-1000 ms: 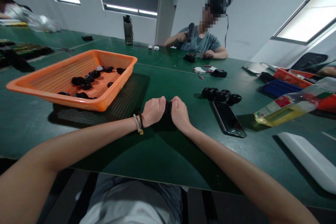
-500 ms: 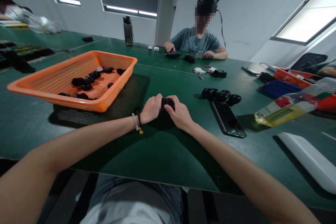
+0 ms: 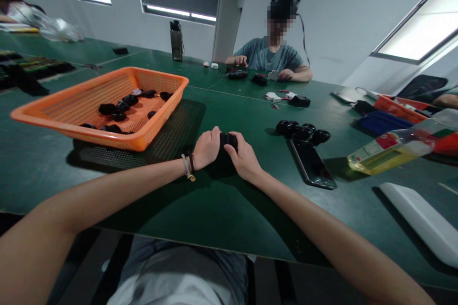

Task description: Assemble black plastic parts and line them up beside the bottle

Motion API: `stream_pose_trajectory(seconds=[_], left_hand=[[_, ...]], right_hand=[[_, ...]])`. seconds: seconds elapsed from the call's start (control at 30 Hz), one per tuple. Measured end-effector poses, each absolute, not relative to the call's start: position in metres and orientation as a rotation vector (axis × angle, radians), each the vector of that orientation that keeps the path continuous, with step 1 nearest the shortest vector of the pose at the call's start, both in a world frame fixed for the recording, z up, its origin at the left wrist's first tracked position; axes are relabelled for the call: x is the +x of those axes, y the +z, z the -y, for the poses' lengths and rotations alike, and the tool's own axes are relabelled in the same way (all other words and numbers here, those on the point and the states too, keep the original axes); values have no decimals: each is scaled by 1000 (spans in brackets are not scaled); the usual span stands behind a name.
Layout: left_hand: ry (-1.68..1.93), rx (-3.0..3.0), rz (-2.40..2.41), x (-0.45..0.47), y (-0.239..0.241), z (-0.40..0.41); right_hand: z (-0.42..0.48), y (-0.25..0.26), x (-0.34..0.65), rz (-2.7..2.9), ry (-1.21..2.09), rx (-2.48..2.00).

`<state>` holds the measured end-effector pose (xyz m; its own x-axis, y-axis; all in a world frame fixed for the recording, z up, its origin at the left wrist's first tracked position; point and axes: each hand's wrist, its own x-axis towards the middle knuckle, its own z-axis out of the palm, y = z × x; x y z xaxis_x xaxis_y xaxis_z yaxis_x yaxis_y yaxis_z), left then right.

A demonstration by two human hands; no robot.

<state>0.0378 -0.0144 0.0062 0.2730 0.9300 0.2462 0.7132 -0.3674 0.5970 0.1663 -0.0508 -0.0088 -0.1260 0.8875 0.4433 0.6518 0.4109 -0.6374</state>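
Over the green surface (image 3: 157, 214), between the orange basket (image 3: 139, 142) on the left and the dark phone (image 3: 313, 164) on the right, the left hand (image 3: 207, 149) and right hand (image 3: 246, 153) firmly grip opposite sides of one small black piece (image 3: 227, 140).

The basket (image 3: 141, 140) stands on the table (image 3: 214, 209) at centre left, a part (image 3: 230, 139) sits between left hand (image 3: 205, 150) and right hand (image 3: 246, 158) mid-frame, and the phone (image 3: 313, 164) lies at centre right, just below more parts (image 3: 306, 132).
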Motion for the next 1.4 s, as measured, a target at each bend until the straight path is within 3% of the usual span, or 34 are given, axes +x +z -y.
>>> stream_pose_trajectory(seconds=[1.0, 1.4], left_hand=[[871, 2661, -1373, 27, 11, 16], [967, 2121, -1370, 35, 11, 11]], right_hand=[[57, -12, 153, 1419, 864, -1252], [47, -10, 160, 1621, 697, -1310]])
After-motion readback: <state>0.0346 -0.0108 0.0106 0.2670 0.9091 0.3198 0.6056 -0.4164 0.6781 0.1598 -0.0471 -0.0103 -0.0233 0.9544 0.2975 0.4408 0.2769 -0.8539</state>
